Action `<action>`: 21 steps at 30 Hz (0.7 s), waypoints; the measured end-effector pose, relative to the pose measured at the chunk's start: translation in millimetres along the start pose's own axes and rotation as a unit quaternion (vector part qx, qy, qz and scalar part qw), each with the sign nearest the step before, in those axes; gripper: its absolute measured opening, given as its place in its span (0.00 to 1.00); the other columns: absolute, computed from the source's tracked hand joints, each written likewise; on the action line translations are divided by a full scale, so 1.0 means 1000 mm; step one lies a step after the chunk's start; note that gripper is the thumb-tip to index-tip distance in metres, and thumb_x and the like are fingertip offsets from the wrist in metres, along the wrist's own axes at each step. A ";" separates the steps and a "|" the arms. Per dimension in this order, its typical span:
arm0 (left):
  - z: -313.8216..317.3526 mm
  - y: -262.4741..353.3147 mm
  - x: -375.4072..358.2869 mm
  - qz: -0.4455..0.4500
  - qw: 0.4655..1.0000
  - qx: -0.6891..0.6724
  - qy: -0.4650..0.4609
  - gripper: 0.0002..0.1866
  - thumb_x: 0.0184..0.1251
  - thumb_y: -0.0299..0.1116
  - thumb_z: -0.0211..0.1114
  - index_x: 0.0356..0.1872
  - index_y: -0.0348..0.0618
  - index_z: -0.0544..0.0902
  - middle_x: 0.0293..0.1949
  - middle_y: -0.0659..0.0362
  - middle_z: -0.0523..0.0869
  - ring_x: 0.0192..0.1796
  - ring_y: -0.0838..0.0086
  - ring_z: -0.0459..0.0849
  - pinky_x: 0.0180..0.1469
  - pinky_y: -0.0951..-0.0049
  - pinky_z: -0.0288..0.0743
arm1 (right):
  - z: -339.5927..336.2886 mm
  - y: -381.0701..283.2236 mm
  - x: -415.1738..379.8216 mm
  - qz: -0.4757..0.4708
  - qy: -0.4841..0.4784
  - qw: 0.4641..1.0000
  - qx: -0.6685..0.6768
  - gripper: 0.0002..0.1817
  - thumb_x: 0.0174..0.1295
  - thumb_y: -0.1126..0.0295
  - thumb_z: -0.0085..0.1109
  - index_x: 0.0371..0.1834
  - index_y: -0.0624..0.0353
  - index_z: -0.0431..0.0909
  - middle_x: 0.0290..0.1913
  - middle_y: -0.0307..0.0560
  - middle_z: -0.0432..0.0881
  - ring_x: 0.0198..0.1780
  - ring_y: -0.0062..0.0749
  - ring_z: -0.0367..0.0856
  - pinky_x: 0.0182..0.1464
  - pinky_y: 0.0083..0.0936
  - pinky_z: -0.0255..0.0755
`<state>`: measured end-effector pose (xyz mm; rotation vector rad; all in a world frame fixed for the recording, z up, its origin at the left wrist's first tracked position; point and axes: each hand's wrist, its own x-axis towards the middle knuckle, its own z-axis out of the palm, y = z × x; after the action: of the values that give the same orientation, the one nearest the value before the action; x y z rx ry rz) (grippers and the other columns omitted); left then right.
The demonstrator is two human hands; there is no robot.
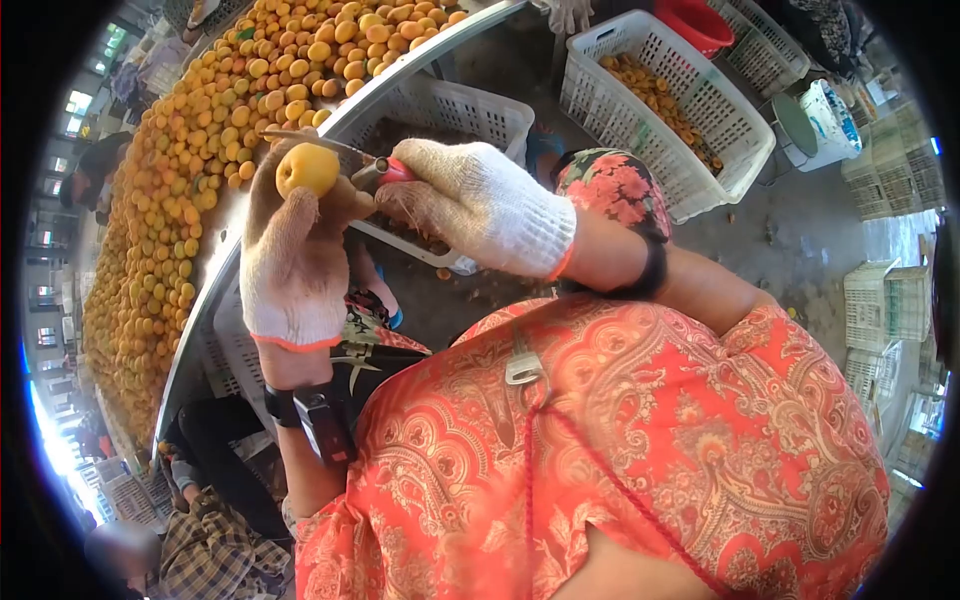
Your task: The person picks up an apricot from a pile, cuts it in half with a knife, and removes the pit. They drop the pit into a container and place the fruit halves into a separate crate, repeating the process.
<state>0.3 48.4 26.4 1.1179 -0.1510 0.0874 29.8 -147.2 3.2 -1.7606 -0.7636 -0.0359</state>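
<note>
My left hand (292, 262), in a soiled white knit glove, grips a yellow apricot (308, 170) between thumb and fingers. My right hand (470, 195), gloved the same way, is closed around the red handle of a knife (338, 146). The thin blade runs left from the handle, just behind the top of the apricot, toward my left fingertips. Both hands are over the near edge of a metal table (222, 243). A large pile of apricots (190, 160) covers the table beyond them.
Below my right hand stands a white plastic crate (500, 118). Another crate (735, 165) holding apricot pieces is at the upper right, with a red basin (695, 25) and a white bucket (830, 118) near it. A person in a plaid garment (215, 550) sits at the lower left.
</note>
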 end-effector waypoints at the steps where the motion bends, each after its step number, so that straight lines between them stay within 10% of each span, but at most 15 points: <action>1: -0.001 0.002 -0.003 -0.002 1.000 -0.002 -0.008 0.28 0.66 0.30 0.65 0.66 0.32 0.69 0.52 0.49 0.81 0.47 0.64 0.84 0.51 0.64 0.82 | 0.000 -0.005 0.000 0.026 -0.015 1.000 0.002 0.12 0.67 0.63 0.61 0.41 0.61 0.75 0.34 0.63 0.82 0.41 0.61 0.82 0.38 0.45 0.75; 4: 0.007 0.007 -0.008 -0.002 1.000 -0.010 -0.005 0.29 0.66 0.30 0.66 0.66 0.32 0.69 0.52 0.50 0.81 0.48 0.66 0.83 0.49 0.67 0.81 | 0.001 -0.011 -0.003 0.028 -0.039 0.999 0.016 0.13 0.73 0.62 0.56 0.44 0.63 0.75 0.30 0.55 0.81 0.33 0.38 0.83 0.36 0.31 0.74; 7: 0.010 0.009 -0.011 -0.007 1.000 -0.024 0.008 0.29 0.66 0.32 0.67 0.66 0.32 0.70 0.52 0.50 0.81 0.49 0.67 0.82 0.48 0.69 0.79 | 0.003 -0.017 -0.003 0.023 -0.030 0.999 -0.002 0.13 0.68 0.61 0.60 0.42 0.61 0.76 0.33 0.62 0.82 0.41 0.60 0.83 0.39 0.45 0.76; 21: 0.013 -0.010 -0.008 0.085 0.992 -0.009 0.088 0.23 0.69 0.23 0.64 0.64 0.32 0.72 0.50 0.51 0.83 0.52 0.67 0.82 0.56 0.68 0.76 | 0.019 -0.011 -0.001 0.006 -0.020 0.996 -0.089 0.17 0.70 0.55 0.56 0.42 0.61 0.73 0.31 0.62 0.83 0.36 0.60 0.84 0.37 0.48 0.76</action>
<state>-7.6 32.2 22.2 1.0720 -0.0893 0.3350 16.5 -129.3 5.7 -1.9392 -0.7985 -0.0629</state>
